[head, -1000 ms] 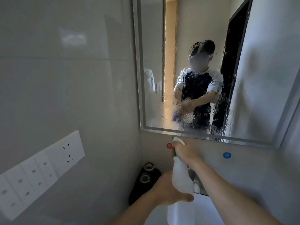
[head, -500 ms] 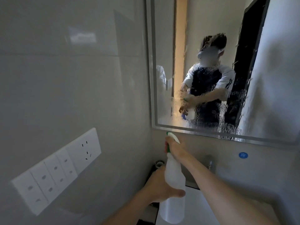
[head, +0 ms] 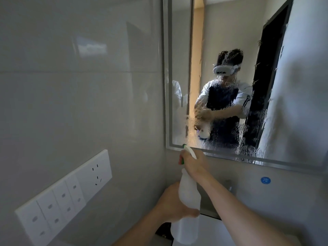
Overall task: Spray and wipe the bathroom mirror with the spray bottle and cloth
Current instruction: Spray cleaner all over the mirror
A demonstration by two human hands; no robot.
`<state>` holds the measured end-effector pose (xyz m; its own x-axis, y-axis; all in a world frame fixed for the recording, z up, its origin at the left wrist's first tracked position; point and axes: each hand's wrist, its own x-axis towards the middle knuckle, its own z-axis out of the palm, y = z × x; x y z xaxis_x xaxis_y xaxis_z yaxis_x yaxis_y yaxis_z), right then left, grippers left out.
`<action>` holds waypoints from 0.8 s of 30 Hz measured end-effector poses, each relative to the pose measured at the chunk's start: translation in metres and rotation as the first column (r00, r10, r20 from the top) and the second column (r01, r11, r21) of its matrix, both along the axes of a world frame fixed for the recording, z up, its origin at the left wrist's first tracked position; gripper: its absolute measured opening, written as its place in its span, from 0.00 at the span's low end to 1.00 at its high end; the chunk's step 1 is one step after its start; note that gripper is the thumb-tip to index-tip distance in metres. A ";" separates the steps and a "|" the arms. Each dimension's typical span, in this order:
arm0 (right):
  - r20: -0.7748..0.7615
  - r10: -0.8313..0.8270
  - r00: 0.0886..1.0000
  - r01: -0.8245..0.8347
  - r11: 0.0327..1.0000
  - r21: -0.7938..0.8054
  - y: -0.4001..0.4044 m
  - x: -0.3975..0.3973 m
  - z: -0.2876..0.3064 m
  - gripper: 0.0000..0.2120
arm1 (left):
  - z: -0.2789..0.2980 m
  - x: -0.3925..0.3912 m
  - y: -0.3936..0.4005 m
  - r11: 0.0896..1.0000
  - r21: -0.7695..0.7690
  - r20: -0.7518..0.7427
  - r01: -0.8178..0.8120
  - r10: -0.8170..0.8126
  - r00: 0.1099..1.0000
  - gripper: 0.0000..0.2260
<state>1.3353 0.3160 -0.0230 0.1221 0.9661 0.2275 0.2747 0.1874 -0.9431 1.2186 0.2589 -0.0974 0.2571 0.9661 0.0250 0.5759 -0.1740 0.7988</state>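
A white translucent spray bottle (head: 189,197) with a white and green trigger head stands upright below the mirror's lower edge. My left hand (head: 173,204) is wrapped round the bottle's body. My right hand (head: 192,161) grips the trigger head at the top. The framed wall mirror (head: 292,103) fills the upper right; its lower middle is covered with wet droplets and runs. No cloth shows on my side; a small blue patch under the reflected bottle is unclear.
A grey tiled wall with a white socket and switch panel (head: 65,197) is at the left. A round blue sticker (head: 265,180) sits on the wall under the mirror. A white basin (head: 213,229) and a dark object (head: 163,231) lie below the bottle.
The view has swung left and slightly up, so the mirror sits further right. The red nozzle tip seen a second ago is now hidden. Both hands keep their hold on the bottle.
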 end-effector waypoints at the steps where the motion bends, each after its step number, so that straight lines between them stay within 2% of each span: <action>1: 0.001 -0.006 1.000 0.006 1.000 -0.003 0.001 0.002 0.002 0.17 | 0.002 0.001 0.001 1.000 0.007 -0.001 0.011 -0.011 1.000 0.34; 5: -0.048 -0.048 0.998 0.046 0.998 -0.043 0.011 0.009 0.006 0.18 | 0.011 0.008 0.002 1.000 0.002 0.014 0.026 -0.026 1.000 0.33; 8: -0.038 -0.071 0.997 0.070 0.997 -0.011 0.013 0.013 0.015 0.19 | 0.021 0.010 0.004 0.999 0.019 0.031 0.032 -0.032 0.999 0.35; 11: -0.015 -0.043 0.999 0.043 0.997 0.060 0.013 0.013 0.029 0.18 | 0.034 0.009 0.010 0.999 0.032 0.032 0.024 -0.025 0.999 0.38; 13: -0.018 -0.029 0.999 0.030 0.996 0.087 0.015 0.015 0.037 0.18 | 0.043 0.010 0.013 0.999 0.038 0.031 0.036 -0.038 0.999 0.37; 17: -0.008 0.017 1.000 -0.016 0.999 0.039 0.019 0.017 0.042 0.18 | 0.049 0.016 0.013 0.997 0.041 0.032 0.072 -0.073 0.997 0.39; 20: -0.012 0.021 1.000 -0.020 0.998 0.063 0.015 0.015 0.042 0.20 | 0.050 0.016 0.012 0.998 0.045 0.045 0.053 -0.055 0.997 0.40; 24: -0.067 0.050 0.996 -0.044 0.995 0.084 0.013 0.013 0.057 0.19 | 0.063 0.012 0.013 0.996 0.074 0.044 0.054 -0.057 0.997 0.36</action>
